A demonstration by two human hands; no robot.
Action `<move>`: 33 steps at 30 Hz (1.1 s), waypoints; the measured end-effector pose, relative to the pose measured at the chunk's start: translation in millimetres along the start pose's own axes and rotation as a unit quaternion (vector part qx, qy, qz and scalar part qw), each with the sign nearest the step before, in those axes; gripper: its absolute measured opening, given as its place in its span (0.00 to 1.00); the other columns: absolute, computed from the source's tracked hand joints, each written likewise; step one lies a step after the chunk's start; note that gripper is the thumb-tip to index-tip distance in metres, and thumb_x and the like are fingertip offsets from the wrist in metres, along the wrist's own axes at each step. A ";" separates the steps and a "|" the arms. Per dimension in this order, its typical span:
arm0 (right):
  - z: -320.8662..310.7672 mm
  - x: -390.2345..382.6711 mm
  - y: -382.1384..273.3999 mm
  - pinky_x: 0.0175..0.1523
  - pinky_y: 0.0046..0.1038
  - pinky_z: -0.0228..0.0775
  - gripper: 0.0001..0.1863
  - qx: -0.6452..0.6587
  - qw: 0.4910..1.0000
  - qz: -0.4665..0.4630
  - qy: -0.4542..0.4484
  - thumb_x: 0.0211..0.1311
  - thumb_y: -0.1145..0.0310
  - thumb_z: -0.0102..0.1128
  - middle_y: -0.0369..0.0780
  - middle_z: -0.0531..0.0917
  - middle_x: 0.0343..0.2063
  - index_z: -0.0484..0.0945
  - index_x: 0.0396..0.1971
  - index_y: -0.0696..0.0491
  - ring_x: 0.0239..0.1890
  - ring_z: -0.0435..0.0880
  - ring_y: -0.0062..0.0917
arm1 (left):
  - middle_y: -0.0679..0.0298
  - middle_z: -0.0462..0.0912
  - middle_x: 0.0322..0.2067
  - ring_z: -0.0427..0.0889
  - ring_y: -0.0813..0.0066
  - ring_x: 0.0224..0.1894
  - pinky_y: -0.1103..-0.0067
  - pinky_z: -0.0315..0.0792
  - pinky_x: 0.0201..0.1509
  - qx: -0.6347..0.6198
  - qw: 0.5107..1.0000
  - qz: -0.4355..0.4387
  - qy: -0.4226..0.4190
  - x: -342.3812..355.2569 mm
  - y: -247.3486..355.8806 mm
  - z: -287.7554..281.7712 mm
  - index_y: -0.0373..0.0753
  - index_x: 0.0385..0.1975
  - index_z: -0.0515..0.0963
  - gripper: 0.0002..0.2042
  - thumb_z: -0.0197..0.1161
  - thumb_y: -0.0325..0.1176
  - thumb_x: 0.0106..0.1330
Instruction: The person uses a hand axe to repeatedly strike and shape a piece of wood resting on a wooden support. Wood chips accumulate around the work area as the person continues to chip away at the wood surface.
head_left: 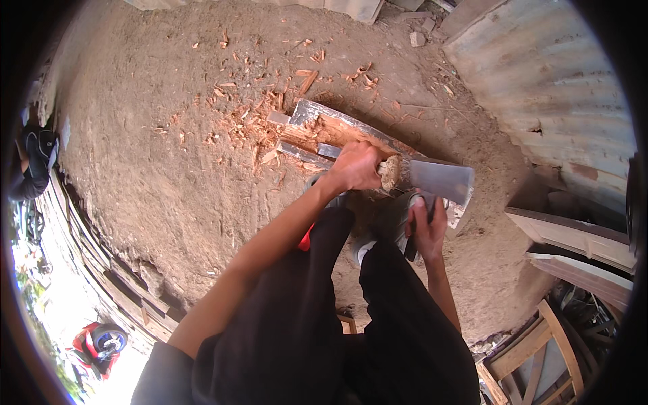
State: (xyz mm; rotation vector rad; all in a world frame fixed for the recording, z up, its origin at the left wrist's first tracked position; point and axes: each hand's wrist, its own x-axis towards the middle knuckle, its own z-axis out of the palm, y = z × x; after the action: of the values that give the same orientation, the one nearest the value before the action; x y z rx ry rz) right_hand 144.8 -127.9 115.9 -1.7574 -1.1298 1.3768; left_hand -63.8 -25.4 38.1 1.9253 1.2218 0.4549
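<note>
My left hand (359, 165) is closed round a chisel, whose frayed wooden butt (390, 173) sticks out on the right of the fist. Its flat metal blade (329, 150) points left into a groove in a long wooden block (364, 127). The block lies on the ground by my feet, weathered outside and freshly cut orange-brown inside. In my right hand (428, 228) is the dark handle of a broad-bladed cleaver. The cleaver's wide grey blade (442, 181) is slightly blurred, close to the chisel's butt and over the block's right end.
Wood chips (236, 121) lie scattered on the dirt floor (162, 182), thickest left of the block. Corrugated metal sheet (547, 81) stands at the far right. Wooden boards (580, 236) and a wooden frame (533, 347) are at the right. A red motorcycle (94, 347) stands at lower left; another person (37, 158) shows at the left edge.
</note>
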 end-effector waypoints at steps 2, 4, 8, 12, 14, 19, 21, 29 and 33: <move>3.1 -8.9 -7.2 0.20 0.26 0.68 0.13 0.112 0.990 -0.035 0.077 0.79 0.65 0.52 0.37 0.75 0.20 0.72 0.47 0.62 0.15 0.74 0.19 | 0.49 0.85 0.25 0.86 0.46 0.33 0.59 0.79 0.40 0.008 1.000 0.005 -0.002 0.2 0.4 3.4 0.41 0.33 0.86 0.15 0.68 0.35 0.41; 20.8 -18.1 -20.3 0.21 0.27 0.68 0.13 0.242 0.957 -0.061 0.149 0.79 0.65 0.51 0.37 0.76 0.20 0.72 0.46 0.62 0.15 0.74 0.21 | 0.49 0.85 0.25 0.86 0.47 0.34 0.59 0.79 0.40 0.028 1.000 0.003 -0.008 2.2 -0.6 6.5 0.42 0.34 0.87 0.16 0.68 0.36 0.42; 15.9 -5.8 4.0 0.18 0.24 0.64 0.13 -0.056 0.997 0.016 -0.055 0.80 0.63 0.51 0.37 0.72 0.22 0.71 0.53 0.58 0.14 0.71 0.19 | 0.49 0.85 0.25 0.86 0.47 0.34 0.59 0.79 0.40 0.032 0.999 -0.001 -0.010 0.3 -4.5 5.4 0.43 0.33 0.87 0.15 0.68 0.37 0.43; 3.3 -0.3 -10.0 0.20 0.24 0.65 0.17 0.014 1.000 0.025 0.002 0.79 0.62 0.53 0.35 0.74 0.19 0.72 0.55 0.61 0.14 0.72 0.19 | 0.48 0.85 0.26 0.86 0.47 0.34 0.59 0.78 0.40 0.036 0.998 -0.024 -0.035 0.4 -2.9 -4.5 0.43 0.32 0.87 0.14 0.69 0.38 0.44; 1.8 -7.0 -24.2 0.20 0.23 0.65 0.18 0.074 0.997 0.018 0.034 0.80 0.61 0.52 0.36 0.74 0.19 0.71 0.56 0.61 0.14 0.72 0.18 | 0.49 0.85 0.26 0.86 0.47 0.34 0.59 0.78 0.40 0.034 0.999 -0.024 -0.024 -1.7 -3.2 -4.5 0.42 0.31 0.87 0.14 0.69 0.39 0.44; 14.0 -3.0 18.1 0.21 0.24 0.67 0.14 -0.074 0.996 -0.034 0.024 0.78 0.62 0.54 0.37 0.75 0.19 0.73 0.48 0.58 0.16 0.75 0.18 | 0.48 0.85 0.25 0.87 0.46 0.33 0.58 0.79 0.38 0.033 0.999 0.007 0.012 -1.0 4.5 -6.2 0.43 0.33 0.87 0.14 0.67 0.36 0.45; 15.2 3.8 3.9 0.21 0.23 0.66 0.13 -0.124 0.991 -0.003 -0.038 0.77 0.63 0.57 0.36 0.77 0.19 0.75 0.47 0.58 0.16 0.76 0.17 | 0.48 0.85 0.25 0.87 0.46 0.32 0.58 0.79 0.38 0.044 0.999 0.002 -0.006 -4.1 -7.6 -4.0 0.43 0.33 0.87 0.14 0.67 0.37 0.46; -10.1 -24.8 -51.8 0.19 0.22 0.63 0.15 0.025 0.990 -0.080 0.111 0.78 0.67 0.52 0.36 0.75 0.19 0.71 0.53 0.64 0.15 0.72 0.18 | 0.47 0.85 0.25 0.87 0.46 0.31 0.58 0.79 0.38 0.043 0.999 -0.002 -0.012 -7.3 -11.0 -9.6 0.43 0.34 0.87 0.14 0.66 0.38 0.48; -34.8 -24.0 -58.0 0.22 0.25 0.68 0.15 -0.043 0.961 -0.255 0.100 0.79 0.69 0.50 0.40 0.77 0.25 0.67 0.56 0.64 0.19 0.77 0.21 | 0.48 0.85 0.26 0.87 0.47 0.31 0.58 0.80 0.38 0.046 0.999 0.000 -0.024 -11.1 -14.4 -5.2 0.44 0.35 0.87 0.14 0.66 0.38 0.47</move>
State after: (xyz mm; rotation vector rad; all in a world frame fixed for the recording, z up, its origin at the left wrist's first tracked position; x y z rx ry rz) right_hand 162.3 -123.3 185.4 -1.4779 -1.4171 0.8328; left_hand -80.9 -29.7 31.4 2.0020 1.2302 0.3576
